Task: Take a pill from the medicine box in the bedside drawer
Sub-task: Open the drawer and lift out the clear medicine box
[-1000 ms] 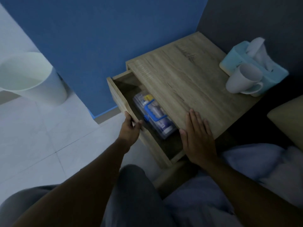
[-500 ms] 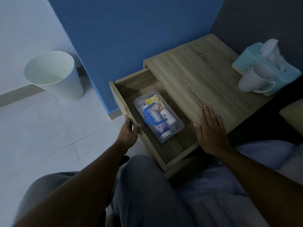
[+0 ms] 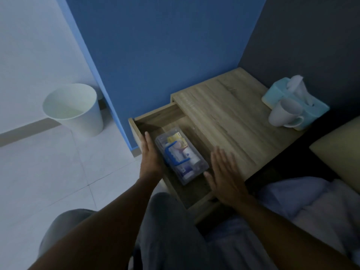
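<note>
The room is dim: a blue wall [image 3: 155, 55] meets a darker grey wall at the corner, and pale floor tiles [image 3: 48, 172] run off to the left, where a white bin [image 3: 75, 109] stands against the skirting. In the corner sits a wood-grain bedside counter [image 3: 229, 117] carrying a white mug [image 3: 284, 113] that touches a light blue tissue box [image 3: 298, 102] behind it; a bed with pale bedding [image 3: 311, 201] lies to the right. The drawer [image 3: 155, 118] is pulled well out below the counter top. In it lies the clear medicine box [image 3: 181, 158] with a blue handle [image 3: 173, 154], its lid on, packets and bottles showing through. The left grip [image 3: 151, 158], fingers straight and together, holds nothing; it reaches into the drawer just left of the box, between the box and the drawer front, and contact cannot be told. The right grip [image 3: 224, 176] is spread open and empty, palm down over the drawer's near right corner, with the box just to its left and apart from the thumb
</note>
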